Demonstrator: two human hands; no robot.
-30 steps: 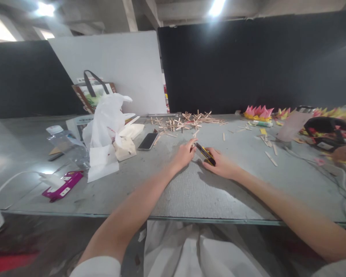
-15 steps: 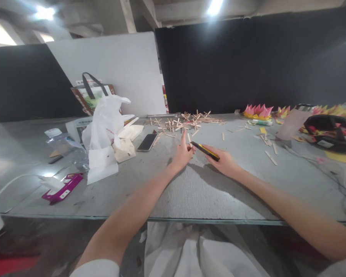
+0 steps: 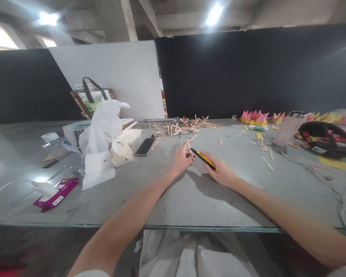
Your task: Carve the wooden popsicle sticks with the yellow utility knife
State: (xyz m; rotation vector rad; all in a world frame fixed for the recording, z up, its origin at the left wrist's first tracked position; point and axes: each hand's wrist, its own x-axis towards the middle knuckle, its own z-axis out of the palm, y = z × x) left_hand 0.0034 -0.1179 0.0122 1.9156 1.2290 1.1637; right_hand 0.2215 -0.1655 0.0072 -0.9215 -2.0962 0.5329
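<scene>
Between the fingers of my left hand (image 3: 182,159) is a small wooden stick (image 3: 189,144), held tilted above the grey table (image 3: 175,204). My right hand (image 3: 219,171) is wrapped round a black and yellow utility knife (image 3: 204,159). The knife's front end points up and left and meets the stick near my left fingertips; whether the blade touches the wood is too small to tell. Just beyond my hands lies a heap of wooden sticks (image 3: 175,129), some joined into crosses.
Left of my hands lie a phone (image 3: 145,147), a white plastic bag (image 3: 102,123), a clear bottle (image 3: 60,150) and a purple power strip (image 3: 57,195). To the right are loose sticks (image 3: 267,163), pink paper flowers (image 3: 254,117), a tumbler (image 3: 288,129), black headphones (image 3: 324,138) and cables (image 3: 305,165).
The whole view has shifted slightly, so the table sits lower in the picture. My left index finger, stretched up before, is now bent in by the stick. The knife stays in my right hand.
</scene>
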